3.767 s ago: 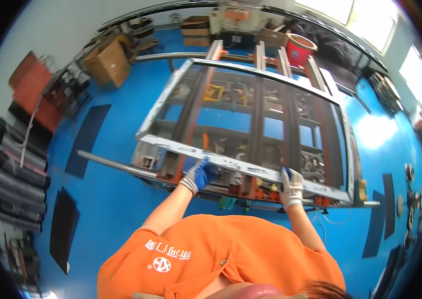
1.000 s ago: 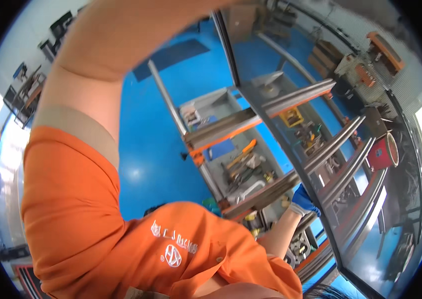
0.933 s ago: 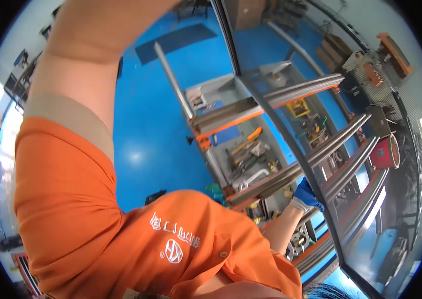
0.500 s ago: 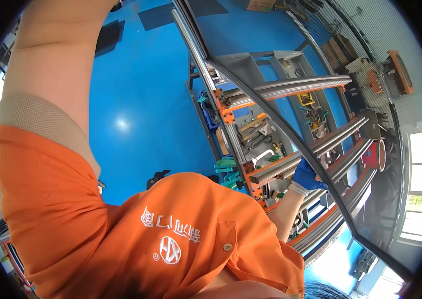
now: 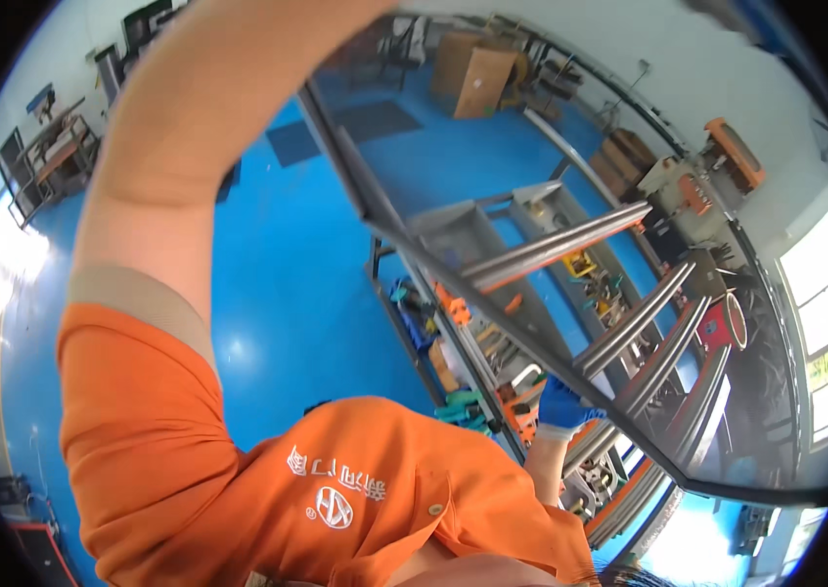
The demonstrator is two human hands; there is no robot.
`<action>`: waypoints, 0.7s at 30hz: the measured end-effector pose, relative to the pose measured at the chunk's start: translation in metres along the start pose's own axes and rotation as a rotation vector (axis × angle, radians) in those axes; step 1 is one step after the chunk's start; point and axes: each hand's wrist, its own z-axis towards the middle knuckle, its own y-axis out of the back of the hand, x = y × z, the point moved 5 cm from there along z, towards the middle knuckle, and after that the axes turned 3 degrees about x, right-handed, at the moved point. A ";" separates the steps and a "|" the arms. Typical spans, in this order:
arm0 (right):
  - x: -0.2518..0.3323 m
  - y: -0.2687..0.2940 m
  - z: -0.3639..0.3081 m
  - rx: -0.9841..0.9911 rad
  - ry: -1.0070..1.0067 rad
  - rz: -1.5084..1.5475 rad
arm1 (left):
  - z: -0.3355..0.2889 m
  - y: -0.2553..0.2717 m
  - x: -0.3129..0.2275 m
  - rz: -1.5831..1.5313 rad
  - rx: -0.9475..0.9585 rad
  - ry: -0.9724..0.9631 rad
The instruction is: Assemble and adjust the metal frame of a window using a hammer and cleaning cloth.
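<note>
A dark, slim rectangular frame point(image 5: 521, 338) with a see-through, mesh-like panel slants across the right half of the view. My right hand point(image 5: 567, 403), in a blue glove with a pale cuff, grips its near bar; some fingers are hidden by the bar. Raised high on the left, my left arm point(image 5: 164, 186) reaches past the top edge, so that hand is out of sight. Behind the frame stands a rack with metal profiles point(image 5: 556, 245) on its orange-padded arms.
Grey trays point(image 5: 541, 201) and hand tools lie low in and behind the rack. Cardboard boxes point(image 5: 472, 78) stand on the blue floor point(image 5: 277, 293) at the far side. A red round-ended object point(image 5: 724, 323) is beyond the profile ends, near the windows.
My view has turned, showing more of the far room. The frame has tilted and shifted down in view, with my right hand still on it. My left arm now leans further right.
</note>
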 end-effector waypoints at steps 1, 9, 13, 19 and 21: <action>-0.007 0.015 -0.005 0.019 -0.058 0.146 | 0.009 0.013 0.000 0.018 -0.024 -0.026; -0.033 -0.040 -0.021 -0.108 -0.052 0.175 | 0.005 0.025 -0.023 -0.052 0.000 -0.087; -0.033 -0.033 -0.004 -0.344 -0.071 0.247 | 0.016 0.027 -0.047 0.113 -0.040 -0.149; -0.024 0.006 0.020 -0.432 -0.117 0.388 | 0.043 0.006 -0.080 0.059 0.023 -0.241; -0.013 0.012 0.025 -0.397 -0.109 0.410 | 0.054 -0.007 -0.093 0.044 0.025 -0.271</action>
